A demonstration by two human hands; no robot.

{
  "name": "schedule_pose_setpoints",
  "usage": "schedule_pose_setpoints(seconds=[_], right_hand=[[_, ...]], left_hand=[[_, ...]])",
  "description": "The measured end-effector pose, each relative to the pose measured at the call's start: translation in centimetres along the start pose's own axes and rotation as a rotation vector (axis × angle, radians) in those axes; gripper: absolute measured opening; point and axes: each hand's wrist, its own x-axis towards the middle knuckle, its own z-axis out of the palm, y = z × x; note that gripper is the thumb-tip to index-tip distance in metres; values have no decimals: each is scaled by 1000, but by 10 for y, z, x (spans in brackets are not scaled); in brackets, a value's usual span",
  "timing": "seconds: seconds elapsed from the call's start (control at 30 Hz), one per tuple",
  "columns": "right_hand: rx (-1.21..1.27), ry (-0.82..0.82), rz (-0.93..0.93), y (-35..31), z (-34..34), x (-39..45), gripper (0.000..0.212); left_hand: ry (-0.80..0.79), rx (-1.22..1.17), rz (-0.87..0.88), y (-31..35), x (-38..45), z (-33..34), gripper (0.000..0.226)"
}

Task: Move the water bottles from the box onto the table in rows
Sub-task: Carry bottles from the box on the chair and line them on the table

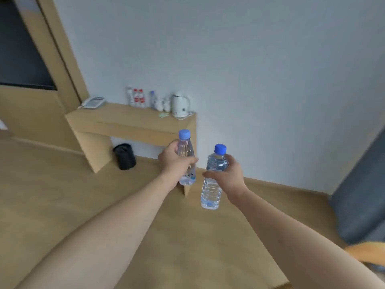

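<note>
Two water bottles are in the air, upright: the left bottle (186, 158) grasped by the left hand (174, 158), the right bottle (213, 178) by the right hand (228, 176). I would keep them vertical and apart while carrying toward the desk (116, 119).

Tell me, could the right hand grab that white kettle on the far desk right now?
Probably not: the right hand already grips a bottle, and the kettle stands far beyond both outstretched arms, on the desk.
</note>
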Motion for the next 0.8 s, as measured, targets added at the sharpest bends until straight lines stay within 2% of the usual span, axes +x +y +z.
schedule_pose_setpoints(seconds=[0.13,0.3,0.53,0.8], right_hand=[[-13,-113,2,-6,62,58,66],[-47,-201,8,-9,149,131,67],[-55,-218,-3,-28,284,254,72],[-36,-182,16,-73,408,381,76]], left_hand=[[88,22,-50,-25,58,-32,55],[160,-3,-108,-71,144,-68,52],[169,14,-105,-117,305,-123,43],[201,28,-126,-123,483,-189,38]])
